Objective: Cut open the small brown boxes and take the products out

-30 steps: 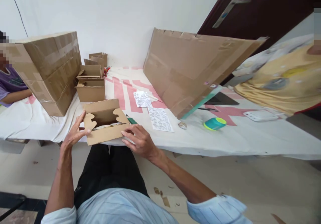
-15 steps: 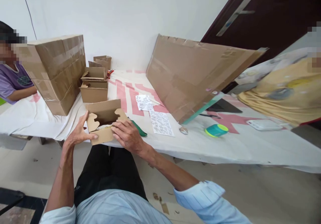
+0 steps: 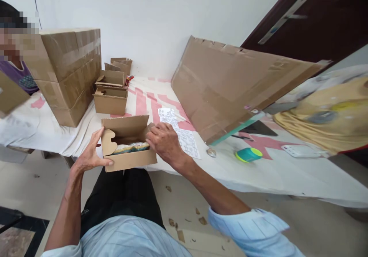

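A small open cardboard box sits at the table's front edge, its back lid panel raised. My left hand grips its left end, thumb on the front wall and fingers behind. My right hand is closed on the right side flap, fingers bent over the box's right end. The notched left flap stands up. Inside lies a pale packet with coloured edging, partly hidden by the front wall.
Open boxes stand behind, beside stacked taped cartons. A large cardboard sheet leans at the back. Printed sticker sheets, a tape roll and a teal-and-yellow container lie rightward. A person is at left.
My right hand has moved right from the front wall to the right flap, uncovering the packet inside. A green thing right of the box no longer shows. At left, a cardboard piece has appeared.
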The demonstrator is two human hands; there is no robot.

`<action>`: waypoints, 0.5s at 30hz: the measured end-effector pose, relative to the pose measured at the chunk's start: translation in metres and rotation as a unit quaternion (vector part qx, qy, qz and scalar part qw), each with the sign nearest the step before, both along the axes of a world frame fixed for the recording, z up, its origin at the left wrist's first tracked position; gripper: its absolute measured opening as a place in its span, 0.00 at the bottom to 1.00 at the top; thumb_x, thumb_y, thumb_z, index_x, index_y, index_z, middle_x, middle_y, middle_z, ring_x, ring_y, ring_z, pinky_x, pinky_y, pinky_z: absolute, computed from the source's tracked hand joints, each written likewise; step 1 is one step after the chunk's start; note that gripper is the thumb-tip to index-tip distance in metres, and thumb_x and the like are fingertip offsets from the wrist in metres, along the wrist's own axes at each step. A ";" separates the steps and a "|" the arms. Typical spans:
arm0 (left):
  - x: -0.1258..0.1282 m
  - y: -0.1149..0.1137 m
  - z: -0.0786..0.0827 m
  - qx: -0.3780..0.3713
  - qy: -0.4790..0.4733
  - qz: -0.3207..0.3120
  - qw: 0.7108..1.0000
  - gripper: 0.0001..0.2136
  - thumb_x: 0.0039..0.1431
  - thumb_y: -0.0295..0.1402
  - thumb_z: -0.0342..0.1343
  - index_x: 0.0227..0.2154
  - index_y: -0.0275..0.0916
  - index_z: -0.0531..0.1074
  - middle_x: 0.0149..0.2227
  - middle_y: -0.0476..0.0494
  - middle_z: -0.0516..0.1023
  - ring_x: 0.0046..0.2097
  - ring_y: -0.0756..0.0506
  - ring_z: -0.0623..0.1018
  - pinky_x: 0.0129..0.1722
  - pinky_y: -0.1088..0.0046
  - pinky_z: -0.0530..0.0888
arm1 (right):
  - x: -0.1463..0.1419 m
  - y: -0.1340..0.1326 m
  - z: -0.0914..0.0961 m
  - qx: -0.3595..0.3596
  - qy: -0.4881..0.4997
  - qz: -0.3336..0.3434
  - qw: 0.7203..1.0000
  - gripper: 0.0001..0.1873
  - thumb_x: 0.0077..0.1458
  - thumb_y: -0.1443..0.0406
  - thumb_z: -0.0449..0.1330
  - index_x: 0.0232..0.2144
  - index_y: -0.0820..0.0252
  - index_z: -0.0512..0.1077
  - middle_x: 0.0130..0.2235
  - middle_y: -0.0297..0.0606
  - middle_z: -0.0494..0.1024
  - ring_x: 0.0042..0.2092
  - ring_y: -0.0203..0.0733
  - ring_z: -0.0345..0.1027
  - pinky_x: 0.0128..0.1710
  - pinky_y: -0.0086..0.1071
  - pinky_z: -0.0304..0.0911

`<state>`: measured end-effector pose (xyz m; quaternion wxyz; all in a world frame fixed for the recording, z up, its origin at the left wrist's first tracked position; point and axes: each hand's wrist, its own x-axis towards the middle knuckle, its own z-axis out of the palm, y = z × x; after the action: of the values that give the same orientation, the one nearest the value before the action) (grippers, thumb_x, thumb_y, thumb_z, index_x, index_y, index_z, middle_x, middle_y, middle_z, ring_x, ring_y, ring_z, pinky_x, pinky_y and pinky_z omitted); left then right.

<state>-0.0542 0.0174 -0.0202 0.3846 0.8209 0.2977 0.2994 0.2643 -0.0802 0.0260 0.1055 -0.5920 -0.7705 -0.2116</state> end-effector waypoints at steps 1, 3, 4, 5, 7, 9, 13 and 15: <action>0.000 -0.001 0.000 0.002 0.001 0.000 1.000 0.63 0.47 0.57 0.76 0.80 0.53 0.44 0.79 0.33 0.48 0.77 0.22 0.55 0.68 0.44 0.71 | -0.001 0.006 0.000 -0.024 -0.009 -0.008 1.000 0.14 0.68 0.70 0.59 0.30 0.57 0.80 0.36 0.48 0.81 0.46 0.55 0.67 0.48 0.47 0.59; 0.000 -0.003 0.001 0.001 0.003 0.002 1.000 0.63 0.47 0.57 0.76 0.80 0.53 0.44 0.79 0.33 0.48 0.77 0.22 0.55 0.68 0.44 0.71 | -0.006 0.018 0.001 -0.081 -0.023 -0.012 0.996 0.14 0.63 0.74 0.61 0.27 0.57 0.80 0.32 0.48 0.81 0.44 0.55 0.68 0.46 0.46 0.59; 0.000 -0.003 0.002 0.000 0.003 0.004 1.000 0.64 0.47 0.58 0.76 0.80 0.53 0.45 0.79 0.33 0.48 0.77 0.22 0.55 0.68 0.44 0.71 | -0.010 0.023 0.001 -0.114 -0.029 -0.008 0.993 0.14 0.61 0.75 0.62 0.26 0.57 0.80 0.30 0.48 0.80 0.43 0.54 0.68 0.46 0.46 0.60; 0.000 -0.002 0.002 -0.003 0.003 0.006 1.000 0.64 0.47 0.58 0.76 0.80 0.52 0.45 0.79 0.32 0.48 0.77 0.22 0.56 0.68 0.44 0.71 | -0.014 0.029 0.002 -0.146 -0.034 -0.001 0.989 0.14 0.60 0.75 0.64 0.25 0.57 0.80 0.29 0.48 0.80 0.42 0.54 0.70 0.45 0.45 0.60; 0.000 0.001 0.001 -0.011 0.001 0.009 1.000 0.63 0.47 0.57 0.76 0.80 0.51 0.45 0.79 0.32 0.48 0.77 0.22 0.56 0.68 0.44 0.71 | -0.021 0.038 0.008 -0.194 -0.039 0.018 0.980 0.09 0.59 0.72 0.67 0.28 0.58 0.82 0.31 0.48 0.83 0.40 0.53 0.73 0.44 0.44 0.62; 0.001 0.006 0.000 -0.022 -0.003 0.012 1.000 0.62 0.47 0.56 0.76 0.80 0.50 0.46 0.79 0.32 0.49 0.77 0.22 0.57 0.67 0.45 0.72 | -0.027 0.046 0.017 -0.224 -0.042 0.018 0.974 0.02 0.59 0.68 0.70 0.33 0.58 0.84 0.36 0.49 0.85 0.41 0.53 0.77 0.43 0.42 0.64; 0.003 0.016 -0.003 -0.042 -0.007 0.015 0.999 0.60 0.49 0.54 0.75 0.80 0.49 0.47 0.79 0.32 0.51 0.76 0.23 0.59 0.66 0.46 0.73 | -0.036 0.062 0.033 -0.280 -0.089 -0.006 0.956 0.09 0.59 0.64 0.70 0.41 0.61 0.86 0.42 0.55 0.87 0.45 0.57 0.81 0.41 0.39 0.67; 0.004 0.021 -0.005 -0.044 -0.005 0.013 0.999 0.59 0.50 0.52 0.75 0.79 0.49 0.48 0.78 0.32 0.51 0.76 0.24 0.59 0.66 0.46 0.73 | -0.040 0.070 0.036 -0.304 -0.119 0.000 0.945 0.11 0.59 0.65 0.69 0.43 0.61 0.86 0.43 0.55 0.87 0.47 0.57 0.82 0.41 0.38 0.67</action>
<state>-0.0500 0.0380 -0.0248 0.4180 0.7977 0.3189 0.2953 0.2239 -0.0104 0.0625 -0.1725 -0.5665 -0.8050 -0.0362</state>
